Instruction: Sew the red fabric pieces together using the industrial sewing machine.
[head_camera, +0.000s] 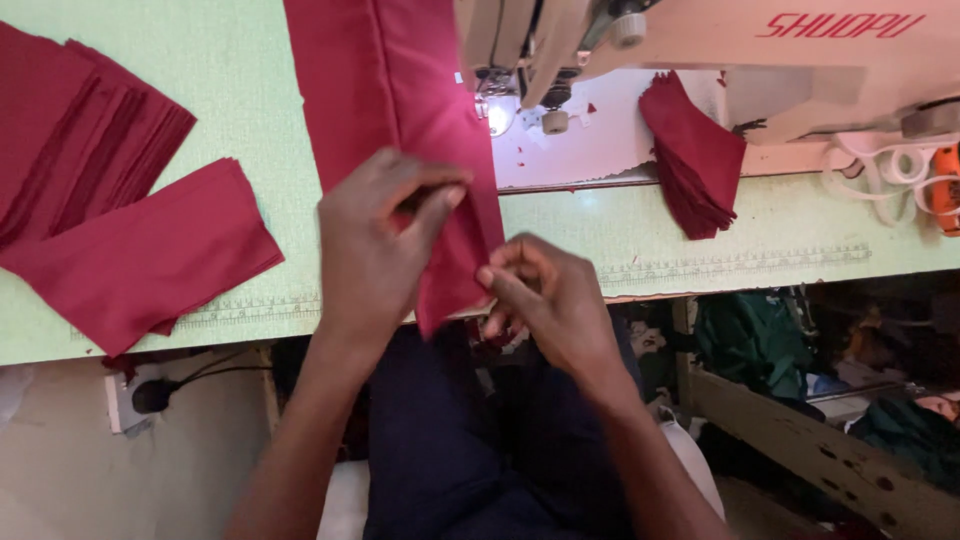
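Pale green bench (240, 90) under the sewing machine (700, 50): my left hand (375, 245) and right hand (545, 295) both pinch the red fabric strip (400, 90) at its near end.

On the cream sewing machine arm (800, 40) at my upper right I see one label (840, 24): slanted red lettering. I see no packages, signs or screens.

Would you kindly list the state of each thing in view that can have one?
red fabric strip: flat on the table, near end pinched by both hands
left hand: pinching the strip
right hand: pinching the strip's edge
sewing machine lamp: lit
large stack of red pieces: fanned out
small stack of red pieces: piled beside the machine
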